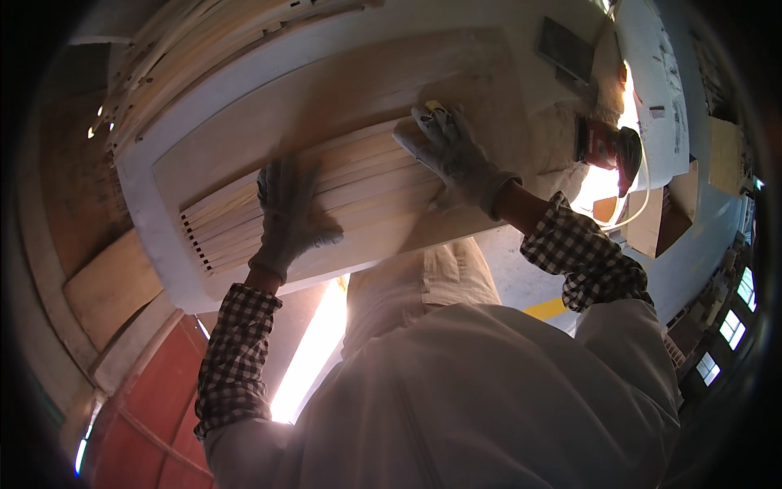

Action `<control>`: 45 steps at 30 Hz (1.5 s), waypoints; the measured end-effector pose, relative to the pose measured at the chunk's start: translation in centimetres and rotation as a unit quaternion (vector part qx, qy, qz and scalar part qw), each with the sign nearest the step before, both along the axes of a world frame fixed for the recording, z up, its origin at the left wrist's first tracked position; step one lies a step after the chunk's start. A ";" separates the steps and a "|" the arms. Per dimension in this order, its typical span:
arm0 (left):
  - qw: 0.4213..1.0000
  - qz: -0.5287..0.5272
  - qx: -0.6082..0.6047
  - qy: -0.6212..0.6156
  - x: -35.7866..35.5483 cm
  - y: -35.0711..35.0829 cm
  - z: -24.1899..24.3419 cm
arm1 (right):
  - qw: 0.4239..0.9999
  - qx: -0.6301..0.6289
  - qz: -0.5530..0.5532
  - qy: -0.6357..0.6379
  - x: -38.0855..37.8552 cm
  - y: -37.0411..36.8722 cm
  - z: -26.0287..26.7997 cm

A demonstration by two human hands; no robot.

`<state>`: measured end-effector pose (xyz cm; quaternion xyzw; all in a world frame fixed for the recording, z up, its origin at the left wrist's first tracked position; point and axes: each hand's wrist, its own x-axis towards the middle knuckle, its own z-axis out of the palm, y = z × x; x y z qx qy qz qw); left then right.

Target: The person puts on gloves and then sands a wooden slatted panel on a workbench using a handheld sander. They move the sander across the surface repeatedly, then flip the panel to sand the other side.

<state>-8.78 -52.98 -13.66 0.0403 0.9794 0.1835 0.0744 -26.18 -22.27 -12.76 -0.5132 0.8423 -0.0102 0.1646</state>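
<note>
Several long, pale wooden slats lie side by side on a worktable in front of me, with dark notches or gaps at their left ends. My left hand, in a grey glove, rests spread over the left part of the slats. Across their right end lies my gloved right hand, palm down, its fingers partly apart. A small yellow patch shows at its fingertips; whether it is part of the glove or a separate thing, I cannot tell. The undersides of both hands are hidden.
A red and black power sander with a pale hose stands at the table's right edge. A dark flat block lies at the back right. More wooden strips are stacked beyond the far left edge. An open cardboard box is at the right.
</note>
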 end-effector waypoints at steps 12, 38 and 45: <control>0.989 -0.022 -0.071 -0.126 -4.4 5.4 1.6 | 0.996 0.084 0.013 -0.037 -0.7 -0.5 1.1; 0.992 -0.034 -0.058 -0.107 -3.8 4.6 1.3 | 0.906 0.118 -0.403 0.047 -24.5 20.8 0.6; 0.995 -0.027 -0.057 -0.078 -4.2 5.1 1.9 | 0.875 0.011 -0.474 -0.094 -19.6 17.4 8.7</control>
